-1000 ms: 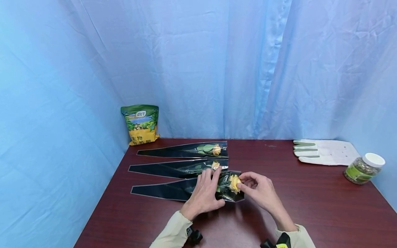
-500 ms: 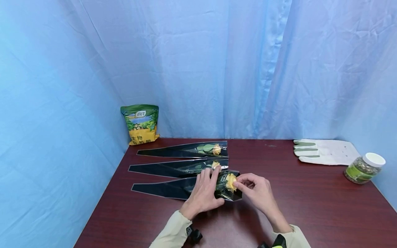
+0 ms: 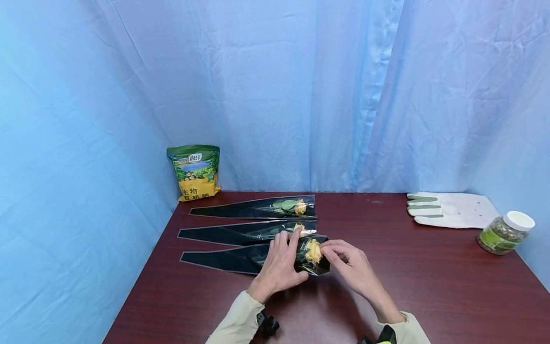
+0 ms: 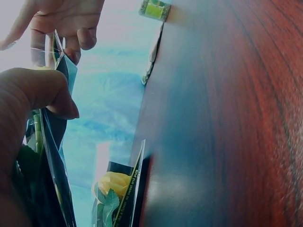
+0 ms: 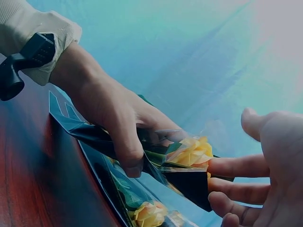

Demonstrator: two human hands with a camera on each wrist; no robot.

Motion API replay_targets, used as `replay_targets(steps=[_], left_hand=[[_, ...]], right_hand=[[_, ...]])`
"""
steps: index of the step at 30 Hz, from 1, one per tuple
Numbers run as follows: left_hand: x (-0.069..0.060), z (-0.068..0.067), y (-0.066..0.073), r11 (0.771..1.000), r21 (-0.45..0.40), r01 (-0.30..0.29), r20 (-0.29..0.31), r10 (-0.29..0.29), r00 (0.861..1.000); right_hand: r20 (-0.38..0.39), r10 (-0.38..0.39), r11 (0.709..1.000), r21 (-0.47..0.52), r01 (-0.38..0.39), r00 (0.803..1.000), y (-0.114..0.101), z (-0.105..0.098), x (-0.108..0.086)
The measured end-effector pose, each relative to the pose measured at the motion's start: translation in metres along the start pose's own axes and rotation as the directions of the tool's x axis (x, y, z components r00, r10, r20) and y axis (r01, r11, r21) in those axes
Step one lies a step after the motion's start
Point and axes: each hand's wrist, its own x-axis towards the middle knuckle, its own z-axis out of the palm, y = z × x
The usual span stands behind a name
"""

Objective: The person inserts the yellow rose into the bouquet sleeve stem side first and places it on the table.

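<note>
A yellow rose (image 3: 313, 252) lies inside a black sleeve with a clear front (image 3: 215, 259), nearest of several on the table. My left hand (image 3: 279, 265) grips this sleeve just left of the bloom, its thumb (image 4: 52, 92) on the near side and its fingers across to the far side. At the wide end, my right hand (image 3: 354, 267) touches the bloom and the sleeve's rim with extended fingers (image 5: 239, 166); its thumb stands apart in the right wrist view. The left hand hides the stem and part of the sleeve.
Two more sleeved roses lie behind, in a middle sleeve (image 3: 215, 233) and a back sleeve (image 3: 232, 210). A green and yellow bag (image 3: 195, 174) stands at the back left. Toward the right are a white glove (image 3: 461, 210) and a white-lidded jar (image 3: 502, 234).
The rose and the wide end of its sleeve have shifted a little to the left. My right hand has moved left along with them; my left hand has hardly moved.
</note>
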Motion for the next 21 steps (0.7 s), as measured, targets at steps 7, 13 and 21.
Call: replay_targets(steps=[7, 13, 21], left_hand=[[0.0, -0.0002, -0.0014, 1.0, 0.0, -0.001, -0.002, 0.001, 1.0], [0.0004, 0.0012, -0.0023, 1.0, 0.021, -0.004, -0.005, 0.004, 1.0], [0.0005, 0.0018, -0.003, 1.0, 0.031, -0.005, 0.001, 0.005, 1.0]], right_hand=[[0.055, -0.015, 1.0, 0.004, 0.014, 0.998, -0.0013, 0.0024, -0.0009], [0.09, -0.036, 0.999, -0.018, 0.037, 0.995, -0.0012, 0.0033, -0.0027], [0.118, -0.051, 0.998, -0.042, 0.056, 0.992, -0.0015, 0.0062, -0.0041]])
